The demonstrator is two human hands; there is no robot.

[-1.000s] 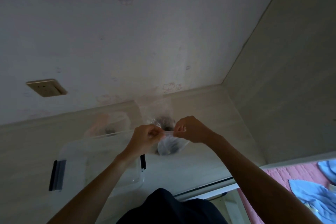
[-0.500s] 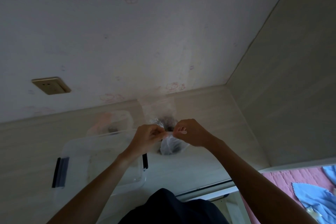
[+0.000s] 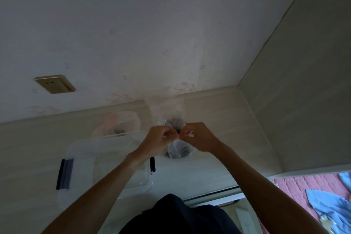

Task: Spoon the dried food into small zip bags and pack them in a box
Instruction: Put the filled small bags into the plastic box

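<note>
Head-worn camera looks steeply down, close over the desk point(image 3: 218, 173).

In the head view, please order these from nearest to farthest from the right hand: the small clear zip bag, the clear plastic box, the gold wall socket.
1. Small clear zip bag: pinched by the right hand.
2. Clear plastic box: left, beyond the left hand.
3. Gold wall socket: far left, on the wall.

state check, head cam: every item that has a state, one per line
Small clear zip bag: holds dark dried food, top pinched by both hands.
Left hand: pinching bag top.
Right hand: pinching bag top.
Clear plastic storage box: open, no lid on.
Large clear supply bag: upright, open.
</note>
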